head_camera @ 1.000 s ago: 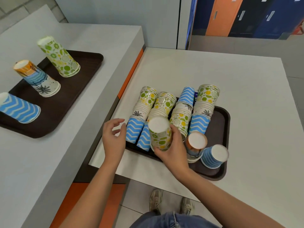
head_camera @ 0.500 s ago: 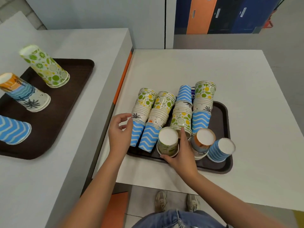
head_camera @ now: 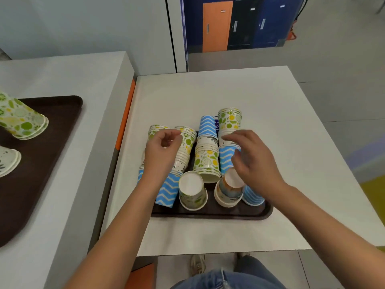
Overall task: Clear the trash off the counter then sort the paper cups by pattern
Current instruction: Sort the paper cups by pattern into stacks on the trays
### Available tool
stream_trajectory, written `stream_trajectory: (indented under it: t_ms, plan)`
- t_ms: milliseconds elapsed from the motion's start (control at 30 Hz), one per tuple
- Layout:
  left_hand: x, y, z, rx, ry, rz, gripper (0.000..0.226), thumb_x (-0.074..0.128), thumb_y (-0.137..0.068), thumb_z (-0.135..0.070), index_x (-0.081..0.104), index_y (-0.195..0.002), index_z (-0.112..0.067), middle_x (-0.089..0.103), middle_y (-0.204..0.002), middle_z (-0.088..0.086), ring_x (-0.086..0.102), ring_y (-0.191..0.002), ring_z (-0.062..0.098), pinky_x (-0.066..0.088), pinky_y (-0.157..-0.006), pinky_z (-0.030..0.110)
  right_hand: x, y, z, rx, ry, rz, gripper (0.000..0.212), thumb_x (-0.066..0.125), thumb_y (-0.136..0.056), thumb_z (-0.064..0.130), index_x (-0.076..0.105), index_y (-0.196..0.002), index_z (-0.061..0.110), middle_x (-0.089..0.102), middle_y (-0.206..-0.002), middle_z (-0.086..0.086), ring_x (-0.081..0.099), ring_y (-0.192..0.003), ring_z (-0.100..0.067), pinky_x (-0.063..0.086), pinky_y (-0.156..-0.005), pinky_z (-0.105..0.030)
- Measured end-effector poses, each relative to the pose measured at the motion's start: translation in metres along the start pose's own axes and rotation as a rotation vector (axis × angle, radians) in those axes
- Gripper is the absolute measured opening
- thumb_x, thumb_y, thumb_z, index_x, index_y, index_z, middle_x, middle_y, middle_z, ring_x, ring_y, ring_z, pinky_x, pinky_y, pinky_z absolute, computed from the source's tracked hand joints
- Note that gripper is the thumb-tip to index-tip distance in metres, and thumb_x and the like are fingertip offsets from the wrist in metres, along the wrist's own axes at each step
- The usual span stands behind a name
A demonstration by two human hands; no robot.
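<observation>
The person wears blue denim jeans (head_camera: pixel 225 278), faded to a lighter blue along the folds and the seam. On the feet there are low sneakers (head_camera: pixel 198 264) in a grey-beige colour, with laces of the same tone. Both forearms are bare, and also the left hand (head_camera: pixel 161 155) and the right hand (head_camera: pixel 254 161).

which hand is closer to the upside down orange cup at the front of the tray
Right. The right hand hovers just above the orange cup, partly covering it in view; the left hand is over the lying cup stacks, farther left.
</observation>
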State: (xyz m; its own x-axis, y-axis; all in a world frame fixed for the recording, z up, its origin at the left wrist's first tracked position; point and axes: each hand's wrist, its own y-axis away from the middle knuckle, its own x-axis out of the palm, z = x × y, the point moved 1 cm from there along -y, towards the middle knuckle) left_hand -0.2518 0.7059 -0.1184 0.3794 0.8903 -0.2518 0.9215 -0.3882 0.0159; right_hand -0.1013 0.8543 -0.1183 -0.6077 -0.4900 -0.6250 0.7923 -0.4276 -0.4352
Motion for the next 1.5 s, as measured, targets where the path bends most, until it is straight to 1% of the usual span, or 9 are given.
stream_trajectory:
  t_ms: [167, 300, 500, 667, 867, 1000, 1100, 1233, 1500]
  plan:
    - [0.06, -0.014, -0.02, -0.107, -0.287, 0.219, 0.006, 0.07, -0.081, -0.024, 0.068, -0.079, -0.018, 0.059, -0.068, -0.008, 0.054, -0.064, 0.007, 0.043, -0.069, 0.024, 0.0, -0.071, -0.093, -0.101, 0.454, 0.429, 0.065, 0.062, -0.068, -0.014, 0.054, -0.131, 0.003, 0.053, -0.13, -0.023, 0.049, -0.122, -0.04, 0.048, -0.092, -0.05]
    - [0.119, -0.022, -0.021, -0.16, -0.769, 0.438, 0.028, 0.067, -0.081, -0.038, 0.063, -0.073, -0.011, 0.054, -0.065, 0.009, 0.056, -0.072, 0.027, 0.035, -0.058, 0.029, 0.019, -0.115, -0.134, -0.544, 0.665, 0.689, 0.077, 0.069, -0.062, -0.018, 0.048, -0.135, -0.001, 0.051, -0.133, -0.027, 0.048, -0.125, -0.043, 0.043, -0.1, -0.048]
    - [0.151, -0.035, -0.005, -0.29, -0.995, 0.487, 0.052, 0.068, -0.081, -0.042, 0.057, -0.114, -0.004, 0.063, -0.109, 0.01, 0.06, -0.103, 0.025, 0.044, -0.074, 0.032, 0.04, -0.144, -0.158, -0.933, 0.786, 0.914, 0.063, 0.045, -0.093, -0.005, 0.021, -0.15, 0.008, 0.03, -0.151, -0.022, 0.025, -0.142, -0.036, 0.02, -0.116, -0.042]
    - [0.169, -0.04, -0.007, -0.478, -1.057, 0.599, 0.069, 0.074, -0.077, -0.043, 0.05, -0.124, 0.001, 0.065, -0.115, 0.016, 0.066, -0.103, 0.028, 0.052, -0.083, 0.033, 0.045, -0.148, -0.177, -0.979, 0.879, 1.003, 0.069, 0.046, -0.092, 0.003, 0.013, -0.152, 0.013, 0.032, -0.149, -0.016, 0.024, -0.142, -0.031, 0.012, -0.118, -0.039]
    - [0.185, -0.046, 0.003, -0.802, -0.912, 0.71, 0.09, 0.076, -0.076, -0.042, 0.031, -0.138, 0.007, 0.059, -0.124, 0.022, 0.067, -0.102, 0.031, 0.054, -0.091, 0.041, 0.043, -0.147, -0.195, -1.086, 0.764, 0.868, 0.078, 0.075, -0.063, -0.004, 0.05, -0.136, 0.007, 0.064, -0.11, -0.019, 0.062, -0.104, -0.037, 0.049, -0.093, -0.045]
    - [0.186, -0.047, 0.001, -0.644, -1.018, 0.704, 0.074, 0.075, -0.077, -0.042, 0.047, -0.126, 0.006, 0.066, -0.113, 0.019, 0.069, -0.094, 0.029, 0.055, -0.085, 0.035, 0.028, -0.14, -0.2, -0.966, 0.731, 0.909, 0.08, 0.059, -0.082, 0.003, 0.021, -0.151, 0.019, 0.05, -0.128, -0.015, 0.045, -0.124, -0.036, 0.039, -0.103, -0.044]
    - [0.176, -0.048, -0.014, -0.392, -1.161, 0.661, 0.063, 0.071, -0.076, -0.05, 0.058, -0.112, 0.0, 0.063, -0.096, 0.008, 0.063, -0.095, 0.026, 0.048, -0.075, 0.033, 0.011, -0.137, -0.206, -0.834, 0.638, 0.885, 0.087, 0.067, -0.075, 0.011, 0.026, -0.149, 0.028, 0.05, -0.124, -0.014, 0.05, -0.117, -0.035, 0.043, -0.095, -0.042]
    - [0.15, -0.05, -0.032, -0.328, -0.925, 0.423, 0.048, 0.078, -0.069, -0.047, 0.061, -0.098, -0.013, 0.056, -0.091, 0.001, 0.057, -0.087, 0.021, 0.044, -0.072, 0.033, -0.011, -0.136, -0.214, -0.649, 0.485, 0.835, 0.09, 0.074, -0.066, 0.024, 0.03, -0.145, 0.032, 0.05, -0.122, -0.012, 0.055, -0.104, -0.032, 0.047, -0.089, -0.038]
    - [0.122, -0.041, -0.046, -0.304, 0.331, -0.074, 0.044, 0.078, -0.075, -0.022, 0.058, -0.115, -0.02, 0.064, -0.112, 0.002, 0.067, -0.09, 0.01, 0.055, -0.065, 0.022, -0.034, -0.128, -0.178, -0.307, 0.16, 0.601, 0.091, 0.078, -0.06, 0.027, 0.038, -0.142, 0.029, 0.056, -0.11, -0.005, 0.056, -0.098, -0.024, 0.039, -0.078, -0.025]
